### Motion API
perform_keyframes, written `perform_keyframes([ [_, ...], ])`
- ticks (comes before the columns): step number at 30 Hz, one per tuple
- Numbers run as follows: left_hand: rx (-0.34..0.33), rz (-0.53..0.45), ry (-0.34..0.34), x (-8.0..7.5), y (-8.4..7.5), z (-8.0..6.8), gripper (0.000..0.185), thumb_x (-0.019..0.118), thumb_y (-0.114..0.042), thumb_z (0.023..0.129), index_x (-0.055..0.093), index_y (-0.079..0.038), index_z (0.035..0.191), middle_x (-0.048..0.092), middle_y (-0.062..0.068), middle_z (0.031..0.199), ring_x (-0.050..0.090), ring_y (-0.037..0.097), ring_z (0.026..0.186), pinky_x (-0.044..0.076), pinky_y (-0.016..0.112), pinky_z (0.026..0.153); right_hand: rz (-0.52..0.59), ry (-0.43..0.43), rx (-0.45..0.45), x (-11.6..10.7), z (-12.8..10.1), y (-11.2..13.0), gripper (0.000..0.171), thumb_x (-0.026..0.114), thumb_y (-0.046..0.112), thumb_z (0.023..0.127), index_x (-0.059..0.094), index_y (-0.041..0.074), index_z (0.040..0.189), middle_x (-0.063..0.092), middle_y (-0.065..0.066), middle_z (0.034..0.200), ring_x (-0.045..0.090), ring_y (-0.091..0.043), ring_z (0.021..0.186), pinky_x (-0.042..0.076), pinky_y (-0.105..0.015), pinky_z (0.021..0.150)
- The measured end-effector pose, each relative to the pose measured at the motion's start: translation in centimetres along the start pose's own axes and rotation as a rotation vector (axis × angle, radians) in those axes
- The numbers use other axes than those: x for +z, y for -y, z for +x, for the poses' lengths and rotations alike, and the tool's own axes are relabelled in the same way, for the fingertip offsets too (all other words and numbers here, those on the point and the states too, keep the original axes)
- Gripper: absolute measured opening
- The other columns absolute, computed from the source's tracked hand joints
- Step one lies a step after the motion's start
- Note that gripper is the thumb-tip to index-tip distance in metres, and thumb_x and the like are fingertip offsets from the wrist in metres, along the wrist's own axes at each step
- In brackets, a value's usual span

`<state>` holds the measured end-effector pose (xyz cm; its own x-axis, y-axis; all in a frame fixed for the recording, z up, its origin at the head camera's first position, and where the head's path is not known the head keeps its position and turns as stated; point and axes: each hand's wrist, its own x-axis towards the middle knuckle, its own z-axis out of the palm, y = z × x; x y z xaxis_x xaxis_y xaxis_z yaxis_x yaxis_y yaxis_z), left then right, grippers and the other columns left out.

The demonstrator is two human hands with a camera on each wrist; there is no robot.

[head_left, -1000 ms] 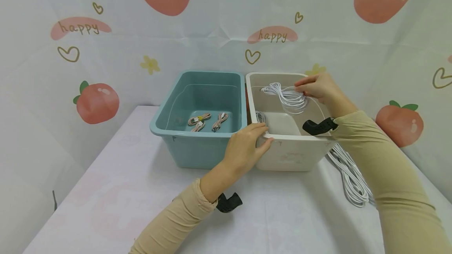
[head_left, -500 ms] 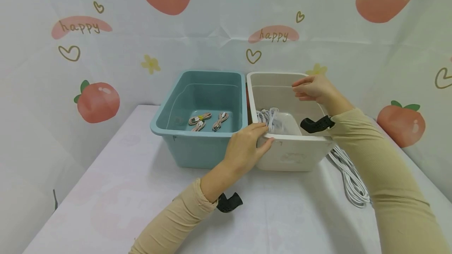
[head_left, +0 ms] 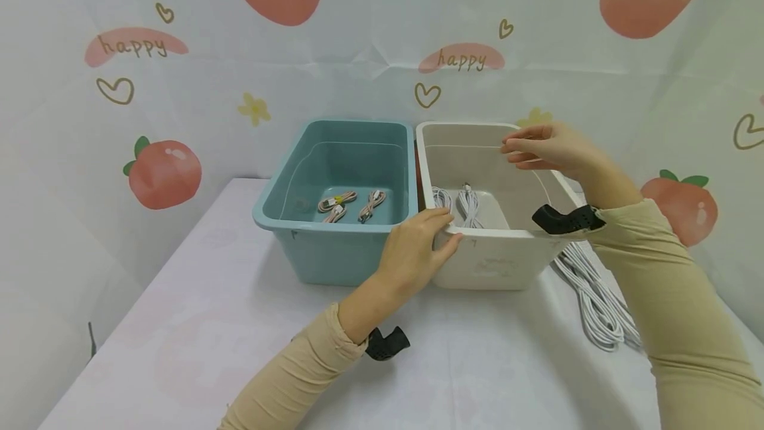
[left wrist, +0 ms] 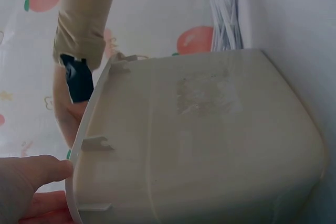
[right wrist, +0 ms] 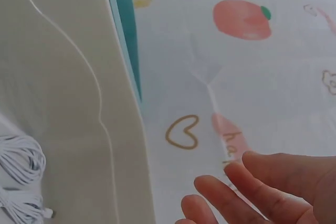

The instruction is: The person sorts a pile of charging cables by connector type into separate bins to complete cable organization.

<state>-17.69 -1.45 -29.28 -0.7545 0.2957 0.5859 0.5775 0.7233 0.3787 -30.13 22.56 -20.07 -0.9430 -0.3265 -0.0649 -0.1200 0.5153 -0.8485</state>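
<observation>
My left hand (head_left: 420, 245) grips the front rim of the white plastic bin (head_left: 498, 259), thumb outside and fingers over the edge. The left wrist view shows the thumb (left wrist: 50, 170) pressed against that rim. Above the bin's right side hovers my right hand (head_left: 552, 148), its fingers relaxed and holding nothing. Inside the bin, two coiled white cables lie at the left: one (head_left: 469, 204) with a plug end upward, the other (head_left: 442, 198) against the left wall, partly hidden by my left hand. In the right wrist view the fingers (right wrist: 220, 195) are spread loosely.
A blue-green bin (head_left: 346, 254) stands close left of the white one, holding several small bundled pinkish cables (head_left: 372, 206). Long white coiled cables (head_left: 597, 304) lie on the table (head_left: 477, 363) right of the white bin. A printed cloth backdrop (head_left: 358, 32) rises behind.
The right hand lets go of a coiled white cable, which drops into the white bin beside the other coil. It then draws back slightly to the right. The left hand stays put.
</observation>
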Motion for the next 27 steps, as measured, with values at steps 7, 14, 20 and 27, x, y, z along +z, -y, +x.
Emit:
perform_keyframes([
  [7, 0.001, -0.003, -0.004, -0.2, -0.1, 0.0, 0.029, 0.067, -0.024, 0.086, 0.069, -0.006, 0.108, 0.068, 0.006, 0.116, 0.065, 0.018, 0.109, 0.055, 0.029, 0.086, -0.049, -0.035, -0.041, -0.8, -3.3, -1.0, 0.016, 0.054, 0.027, 0.094, 0.061, 0.020, 0.107, 0.065, 0.025, 0.088, 0.064, 0.006, 0.086, 0.053, -0.013, 0.077],
  [14, 0.001, -0.014, -0.006, -0.1, -0.2, 0.0, 0.029, 0.067, -0.023, 0.086, 0.069, -0.005, 0.108, 0.068, 0.006, 0.116, 0.065, 0.018, 0.108, 0.055, 0.029, 0.085, -0.091, -0.079, -0.099, -1.5, -6.6, -3.3, 0.018, 0.054, 0.018, 0.095, 0.063, 0.031, 0.102, 0.067, 0.025, 0.092, 0.065, 0.005, 0.088, 0.054, -0.014, 0.075],
  [20, 0.008, -0.016, -0.007, 0.0, -0.1, -0.1, 0.029, 0.067, -0.023, 0.086, 0.069, -0.005, 0.108, 0.068, 0.006, 0.116, 0.065, 0.018, 0.108, 0.055, 0.029, 0.085, -0.075, -0.155, -0.068, -2.3, -9.0, -5.4, 0.022, 0.055, 0.018, 0.094, 0.064, 0.035, 0.104, 0.067, 0.024, 0.096, 0.065, 0.006, 0.087, 0.054, -0.013, 0.075],
  [27, 0.021, -0.015, -0.022, 0.0, 0.0, 0.0, 0.029, 0.068, -0.022, 0.085, 0.070, -0.005, 0.108, 0.068, 0.007, 0.116, 0.065, 0.018, 0.108, 0.055, 0.028, 0.085, -0.028, -0.256, -0.141, -3.2, -11.2, -8.5, 0.025, 0.054, 0.007, 0.093, 0.067, 0.023, 0.106, 0.069, 0.021, 0.095, 0.068, 0.002, 0.083, 0.056, -0.017, 0.069],
])
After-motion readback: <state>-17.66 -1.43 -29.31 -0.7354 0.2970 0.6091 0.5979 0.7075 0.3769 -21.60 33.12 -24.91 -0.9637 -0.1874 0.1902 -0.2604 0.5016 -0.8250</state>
